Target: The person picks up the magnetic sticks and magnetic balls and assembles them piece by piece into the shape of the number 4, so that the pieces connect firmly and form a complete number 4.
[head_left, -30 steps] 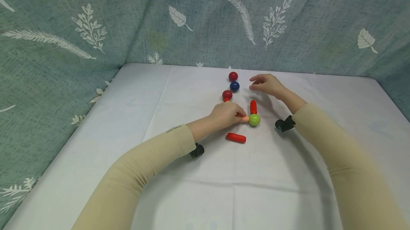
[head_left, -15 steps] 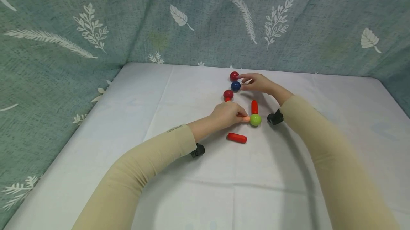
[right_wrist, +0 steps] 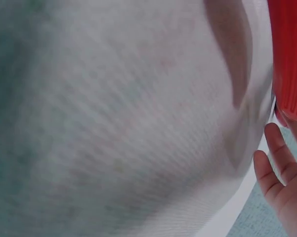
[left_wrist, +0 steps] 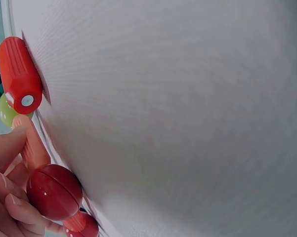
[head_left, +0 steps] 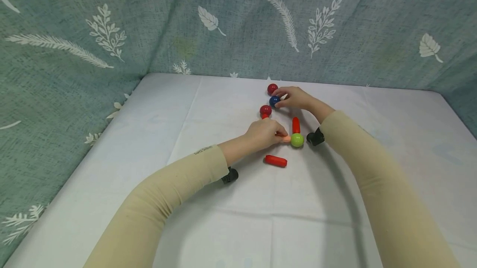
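My left hand pinches a light orange stick between thumb and fingers. A lime green ball sits at the stick's right end. At its near end in the left wrist view is a dark red ball. My right hand has thumb and forefinger around a blue ball at the back; its other fingers are spread in the right wrist view. A red rod reaches back from the green ball. Beyond my left hand, a red ball meets a short red rod end.
A loose red rod lies on the white tablecloth, on the near side of my left hand. Another red ball rests behind the blue one, toward the table's back edge. A green leaf-patterned curtain hangs behind.
My right hand has moved left from beside the balls, and its thumb and forefinger have closed around the blue ball. My left hand stays in place on the orange stick.
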Demonstrator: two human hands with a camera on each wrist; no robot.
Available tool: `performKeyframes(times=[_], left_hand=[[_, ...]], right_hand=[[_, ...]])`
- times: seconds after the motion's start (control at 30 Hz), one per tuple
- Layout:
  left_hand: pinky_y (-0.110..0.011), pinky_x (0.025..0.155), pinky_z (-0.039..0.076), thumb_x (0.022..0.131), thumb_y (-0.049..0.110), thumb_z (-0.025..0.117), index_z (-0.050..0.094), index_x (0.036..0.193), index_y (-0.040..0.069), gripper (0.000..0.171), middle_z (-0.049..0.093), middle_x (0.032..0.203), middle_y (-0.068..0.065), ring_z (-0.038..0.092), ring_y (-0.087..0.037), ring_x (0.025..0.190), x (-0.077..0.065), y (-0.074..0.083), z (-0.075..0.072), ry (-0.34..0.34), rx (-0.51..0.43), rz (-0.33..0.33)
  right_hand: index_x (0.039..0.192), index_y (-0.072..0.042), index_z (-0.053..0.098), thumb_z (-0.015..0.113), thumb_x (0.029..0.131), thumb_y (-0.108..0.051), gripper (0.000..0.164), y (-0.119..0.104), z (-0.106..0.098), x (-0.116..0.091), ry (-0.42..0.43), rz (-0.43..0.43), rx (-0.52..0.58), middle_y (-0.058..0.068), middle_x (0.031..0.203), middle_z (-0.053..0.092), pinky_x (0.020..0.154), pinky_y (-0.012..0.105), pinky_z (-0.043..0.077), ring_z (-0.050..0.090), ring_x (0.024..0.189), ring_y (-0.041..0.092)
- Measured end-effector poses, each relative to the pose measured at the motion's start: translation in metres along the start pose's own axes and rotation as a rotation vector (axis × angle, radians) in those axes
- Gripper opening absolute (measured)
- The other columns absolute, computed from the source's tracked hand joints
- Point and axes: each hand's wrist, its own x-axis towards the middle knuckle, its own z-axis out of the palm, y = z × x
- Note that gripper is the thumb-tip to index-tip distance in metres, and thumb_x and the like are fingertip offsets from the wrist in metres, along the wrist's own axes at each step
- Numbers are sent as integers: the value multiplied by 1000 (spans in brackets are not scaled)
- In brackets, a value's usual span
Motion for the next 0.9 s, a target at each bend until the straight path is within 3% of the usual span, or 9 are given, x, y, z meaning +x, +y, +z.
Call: performKeyframes(times=[0.5,0.9], left_hand=[[-18,54,35,85,30,65,72,103,21,21,70,94,10,52,-8,69,0,0,1,9,11,0],[-19,53,33,85,31,64,71,104,22,22,69,96,10,52,-8,70,0,2,0,-2,11,-7]], right_hand=[[122,-5,54,64,86,-15,39,4,-1,-7,48,12,-19,20,119,56,94,44,41,51,107,31],[124,-6,52,60,88,-25,42,18,-4,-29,36,149,46,19,117,56,95,46,40,49,105,30]])
